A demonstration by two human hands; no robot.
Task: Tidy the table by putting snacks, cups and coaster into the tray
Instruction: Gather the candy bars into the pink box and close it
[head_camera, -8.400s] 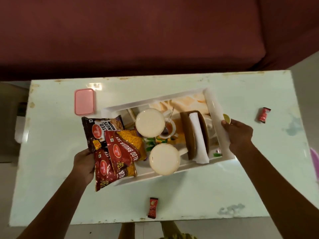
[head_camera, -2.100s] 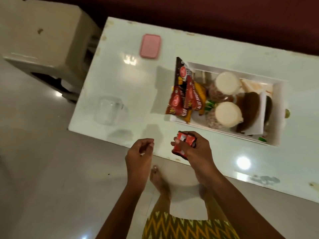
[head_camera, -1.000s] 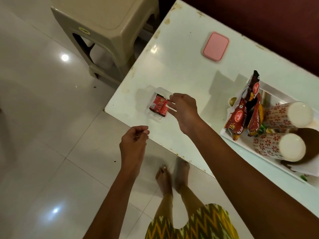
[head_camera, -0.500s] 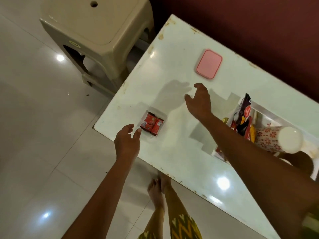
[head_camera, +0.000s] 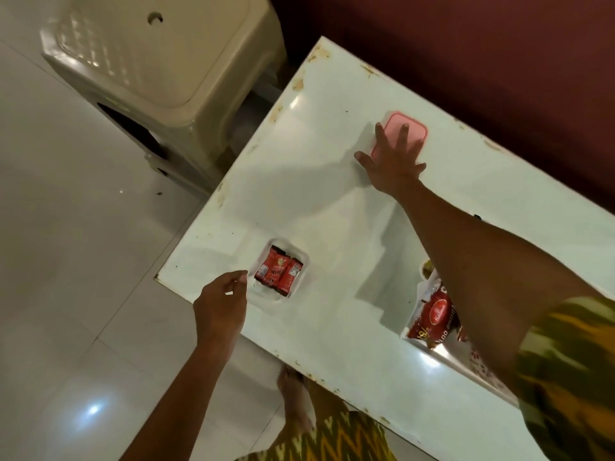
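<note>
Right hand (head_camera: 394,161) presses flat on the pink coaster (head_camera: 416,130), well apart from the tray (head_camera: 408,331), likely so that I can drag it closer. My left hand (head_camera: 219,304), loosely curled and empty, hovers beside the sachet dish (head_camera: 302,262).

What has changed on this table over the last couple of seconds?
The right hand dropped the red sachets into the clear box, let go, and reached across to lay spread fingers on the pink lid. The left hand moved up beside the box. The tray and snack packets stayed put.
</note>
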